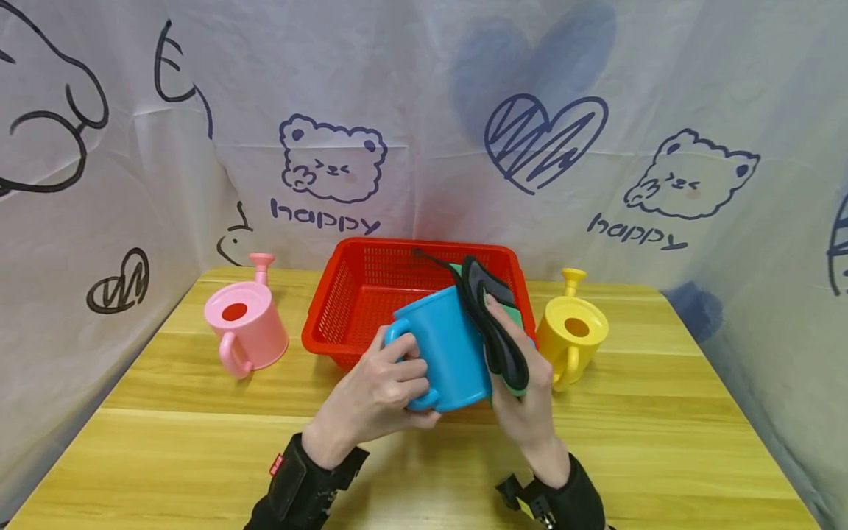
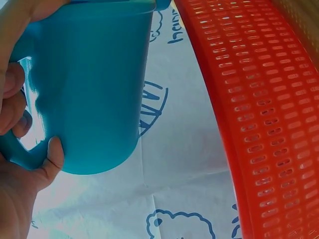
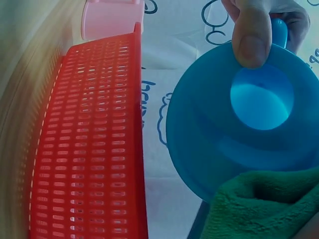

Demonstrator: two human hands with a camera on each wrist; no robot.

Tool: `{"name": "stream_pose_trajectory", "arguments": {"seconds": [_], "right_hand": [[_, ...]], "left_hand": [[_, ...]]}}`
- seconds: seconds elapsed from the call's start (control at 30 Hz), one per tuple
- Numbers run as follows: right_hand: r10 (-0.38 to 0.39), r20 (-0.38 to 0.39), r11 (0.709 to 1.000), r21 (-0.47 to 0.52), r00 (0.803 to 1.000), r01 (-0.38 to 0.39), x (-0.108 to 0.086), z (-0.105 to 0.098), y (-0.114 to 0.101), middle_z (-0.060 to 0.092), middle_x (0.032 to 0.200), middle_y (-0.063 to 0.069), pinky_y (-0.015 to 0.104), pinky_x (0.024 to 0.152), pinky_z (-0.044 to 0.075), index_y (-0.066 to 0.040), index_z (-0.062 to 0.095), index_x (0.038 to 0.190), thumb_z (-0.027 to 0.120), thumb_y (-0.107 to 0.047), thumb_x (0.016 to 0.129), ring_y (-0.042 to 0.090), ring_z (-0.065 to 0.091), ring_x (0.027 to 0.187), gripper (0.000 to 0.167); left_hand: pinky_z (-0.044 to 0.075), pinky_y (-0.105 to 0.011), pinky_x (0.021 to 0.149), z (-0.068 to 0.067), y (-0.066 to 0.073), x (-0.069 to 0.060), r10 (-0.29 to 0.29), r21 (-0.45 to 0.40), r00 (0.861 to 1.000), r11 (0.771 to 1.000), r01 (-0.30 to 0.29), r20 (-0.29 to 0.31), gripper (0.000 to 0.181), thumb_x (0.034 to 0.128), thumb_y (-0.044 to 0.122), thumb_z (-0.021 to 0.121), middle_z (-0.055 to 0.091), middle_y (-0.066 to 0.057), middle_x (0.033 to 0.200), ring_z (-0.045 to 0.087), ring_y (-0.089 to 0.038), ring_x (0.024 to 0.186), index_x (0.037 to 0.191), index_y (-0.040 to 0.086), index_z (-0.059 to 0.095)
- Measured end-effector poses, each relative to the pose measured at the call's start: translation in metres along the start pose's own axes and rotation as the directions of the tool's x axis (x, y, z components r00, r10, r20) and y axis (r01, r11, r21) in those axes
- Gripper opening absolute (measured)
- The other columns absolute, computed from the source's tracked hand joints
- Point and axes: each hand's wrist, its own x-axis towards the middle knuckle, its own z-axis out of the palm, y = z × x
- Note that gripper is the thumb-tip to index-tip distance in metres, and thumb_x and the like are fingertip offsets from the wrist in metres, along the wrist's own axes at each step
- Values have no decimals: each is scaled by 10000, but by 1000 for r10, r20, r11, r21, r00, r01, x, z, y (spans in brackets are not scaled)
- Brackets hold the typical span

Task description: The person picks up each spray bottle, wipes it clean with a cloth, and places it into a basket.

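My left hand [image 1: 374,386] grips the handle of a blue watering can [image 1: 440,353], which is tilted above the table at the front of the red basket. In the left wrist view the fingers curl through the handle of the can [image 2: 94,89]. My right hand [image 1: 530,394] holds a folded cloth [image 1: 503,357], dark grey on one side and green on the other, against the can's right side. In the right wrist view the green cloth [image 3: 259,204] lies at the can's round edge, near the top opening. The can's spout is mostly hidden.
A red perforated basket [image 1: 318,342] stands behind the can. To its left is a pink watering can [image 1: 261,331], to its right a yellow watering can [image 1: 573,335]. All stand on a wooden table [image 1: 212,449]. A white drawn-on curtain [image 1: 424,88] hangs behind.
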Motion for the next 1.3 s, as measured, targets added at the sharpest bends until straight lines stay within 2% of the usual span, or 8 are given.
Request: {"name": "stream_pose_trajectory", "arguments": {"seconds": [0.13,0.3,0.43,0.6,0.8,1.03,1.17,1.3], "right_hand": [[5,93,999,-42,996,-1,-2,0,-1,476,1537,188,293,1171,388,68,527,1395,600,6,950,235,436,1471,455],[-103,140,973,-192,985,129,-1,3,-3,477,1544,167,303,1199,356,-41,586,1393,475,-251,1044,326,419,1472,422],[-223,205,913,-298,953,278,1,6,-8,550,1485,150,397,1222,333,-104,660,1327,438,-356,1037,424,424,1444,444],[-303,268,873,-306,914,380,3,8,-12,614,1418,136,494,1234,280,-108,714,1238,466,-453,1022,427,421,1445,476],[-237,234,916,-269,943,297,3,6,-9,573,1465,135,444,1241,288,-85,668,1307,463,-380,1040,402,409,1460,448],[-84,167,990,-99,982,102,1,-2,-1,475,1547,161,351,1240,296,-3,562,1402,478,-375,1054,366,369,1492,516],[-117,177,981,-133,977,141,2,-2,-1,482,1546,145,371,1240,299,-28,576,1399,456,-310,1065,376,375,1488,453],[-225,211,940,-209,951,269,5,2,-6,539,1501,128,429,1236,306,-79,637,1350,449,-375,1056,407,401,1464,458]], "left_hand": [[494,-360,778,0,-1,0,6,12,1000,1000,-6,-7,403,653,374,928,532,66,651,522,-146,871,616,183,576],[475,-350,767,-1,-1,0,2,-5,1000,1000,-2,-24,387,662,346,921,523,68,639,514,-149,861,608,177,577],[487,-375,826,-2,-3,-1,-13,-45,999,999,12,-30,303,661,356,937,660,87,746,559,-179,973,744,173,710],[493,-415,910,0,-5,-4,-18,-84,999,996,14,-43,508,585,415,976,767,95,970,574,-220,1167,996,189,783],[475,-365,794,2,-4,-2,-4,-62,998,998,0,-63,302,641,335,944,674,94,768,567,-178,983,769,174,723],[471,-346,754,-1,-1,0,20,-38,999,999,-22,-34,406,666,355,918,520,68,650,520,-153,864,602,176,559],[467,-343,752,-1,-2,0,11,-50,999,999,-13,-46,399,658,338,917,513,67,637,513,-146,858,595,175,558],[457,-341,758,0,-3,0,-4,-79,997,997,-2,-74,305,654,292,908,579,79,667,518,-142,871,642,171,629]]}}
